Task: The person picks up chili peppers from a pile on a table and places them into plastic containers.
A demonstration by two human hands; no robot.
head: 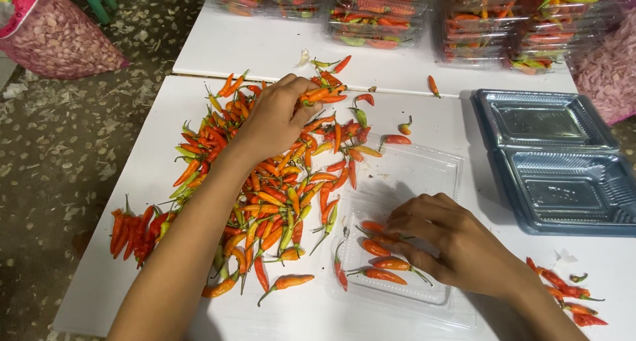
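I'm bent over a white surface [424, 122] that stands on a speckled floor [59, 155], with a pink mesh sack [56, 39] off to my left and packed clear boxes [377, 13] stacked along the far edge. A heap of red, orange and green chillies [265, 182] covers the left half of the surface; two empty blue-tinted trays [550, 162] sit near my right. My left hand [275, 119] reaches to the far side of the heap, its fingers [295, 89] curled shut around a small bunch of chillies (orange ones, mostly). My right hand [450, 241] lies over an open clear clamshell box [411, 182] in front of me, fingers loosely spread, tips pressing on the few chillies lying inside, not gripping them.
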